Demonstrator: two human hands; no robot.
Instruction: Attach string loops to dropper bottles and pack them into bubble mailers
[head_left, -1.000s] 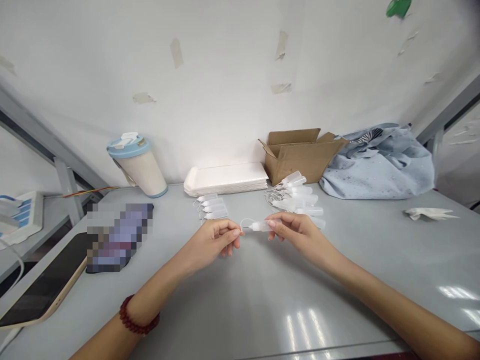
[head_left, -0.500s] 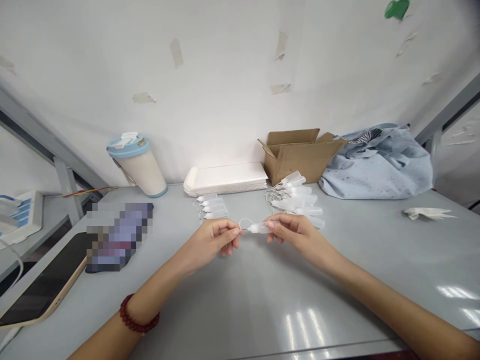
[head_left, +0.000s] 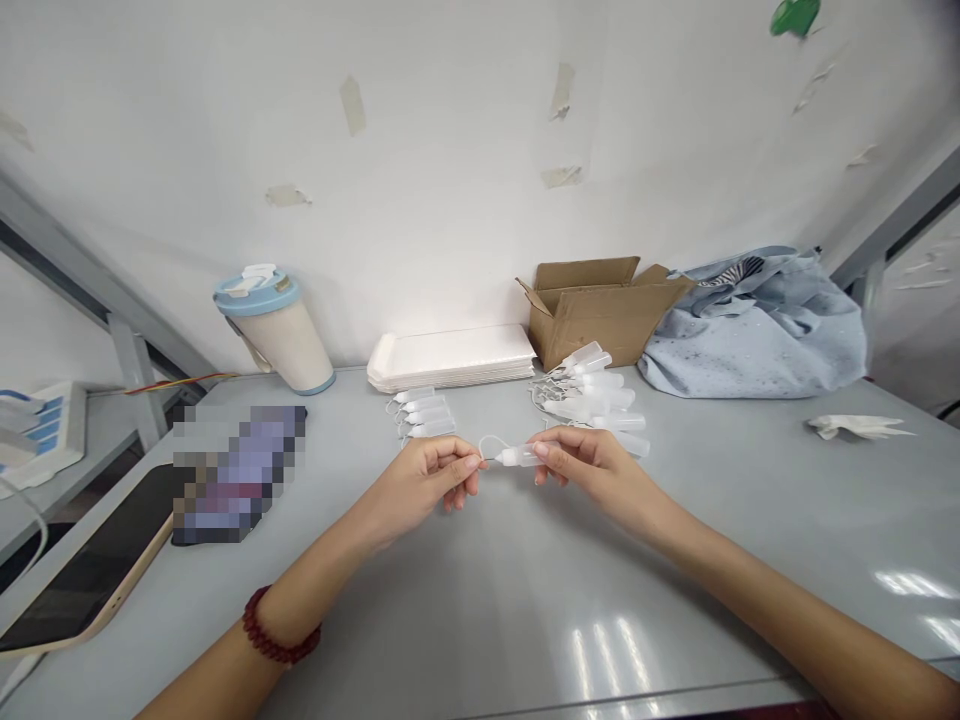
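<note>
Between my hands a small translucent needle-tip squeeze bottle is held level above the table, its thin tip pointing left. My right hand is closed around its body with thumb and fingers. With thumb and forefinger, my left hand pinches the far end of the tip, where a thin white loop strap meets it; any cap there is hidden by the fingers. Behind my left hand lie several similar bottles in a neat column. A looser pile of such bottles rests behind my right hand.
At the back stand a stack of white padded envelopes, an open cardboard box and a blue cloth bag. A tumbler, a phone and a blurred-out object are on the left. A crumpled tissue lies right.
</note>
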